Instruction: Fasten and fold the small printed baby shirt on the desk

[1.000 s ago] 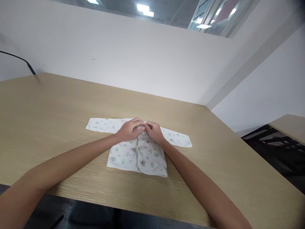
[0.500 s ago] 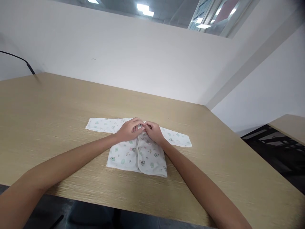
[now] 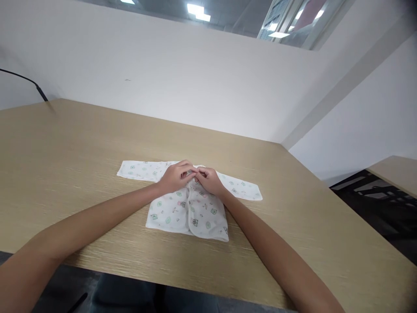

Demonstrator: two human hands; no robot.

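Note:
A small white baby shirt (image 3: 169, 214) with green, pink and grey animal prints lies spread on the wooden table, its sleeves stretched out to both sides. Its front opening runs down the middle, hem toward me. Near the neckline my left hand (image 3: 177, 177) pinches the fabric at the top of the opening, thumb and fingertips together. My right hand (image 3: 210, 180) meets it there, its thumb and finger closed on the same edge. The fingertips touch, and what lies exactly between them is too small to see. The collar is mostly covered by my hands.
The light wooden table (image 3: 97, 130) ends at a white partition (image 3: 182, 74) behind and on the right. A black cable (image 3: 41, 92) comes down at the far left. Beyond the right edge stand a dark frame and another tabletop (image 3: 397, 171). A dark chair (image 3: 124, 293) shows below the front edge.
Both hands stay at the neckline; the fingers of my left hand have closed slightly toward those of the right. The shirt lies almost unchanged.

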